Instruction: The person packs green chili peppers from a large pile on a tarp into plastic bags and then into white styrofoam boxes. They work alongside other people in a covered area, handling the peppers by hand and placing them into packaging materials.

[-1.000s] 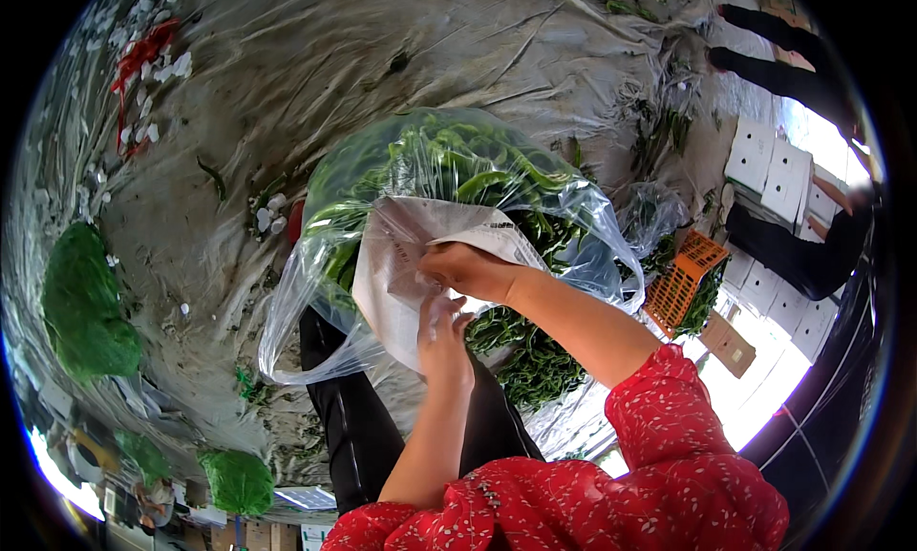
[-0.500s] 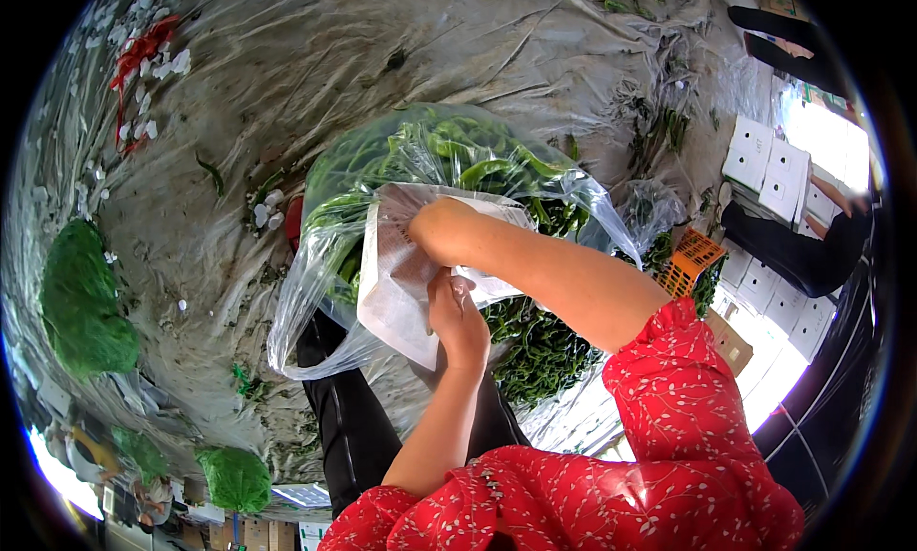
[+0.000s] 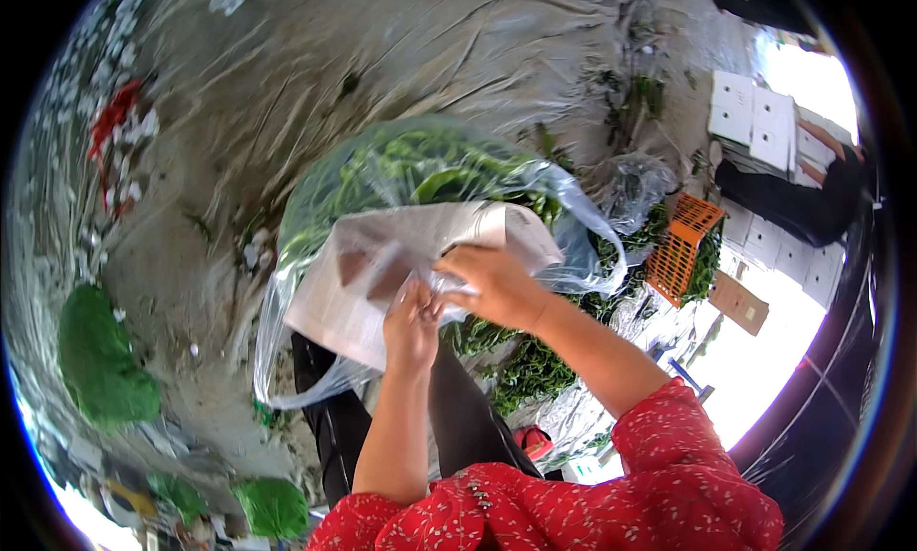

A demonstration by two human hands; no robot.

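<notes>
A big clear plastic bag [image 3: 330, 169] full of long green peppers [image 3: 382, 174] stands in front of my legs. A sheet of printed paper [image 3: 330, 288] lies over the near side of the peppers. My left hand [image 3: 411, 327] is closed, its fingertips pinching a gathered bit of clear plastic at the middle of the paper. Beside it my right hand [image 3: 492, 284] comes in from the right with bent fingers, also gripping the clear plastic. The two hands nearly touch, and their fingers partly hide what they pinch. The bag's loose edges spread out to both sides.
Loose green peppers [image 3: 540, 370] are heaped right of my legs. An orange plastic crate [image 3: 683, 245] lies tipped nearby, with stacked white boxes [image 3: 755, 116] and another person's dark-clothed leg [image 3: 778, 202] beyond. Green bags [image 3: 100, 360] stand left on the plastic-covered ground [image 3: 229, 150].
My right hand has come out of the bag's middle and drawn back beside my left hand. The paper now lies flatter and wider across the peppers. The view has shifted a little.
</notes>
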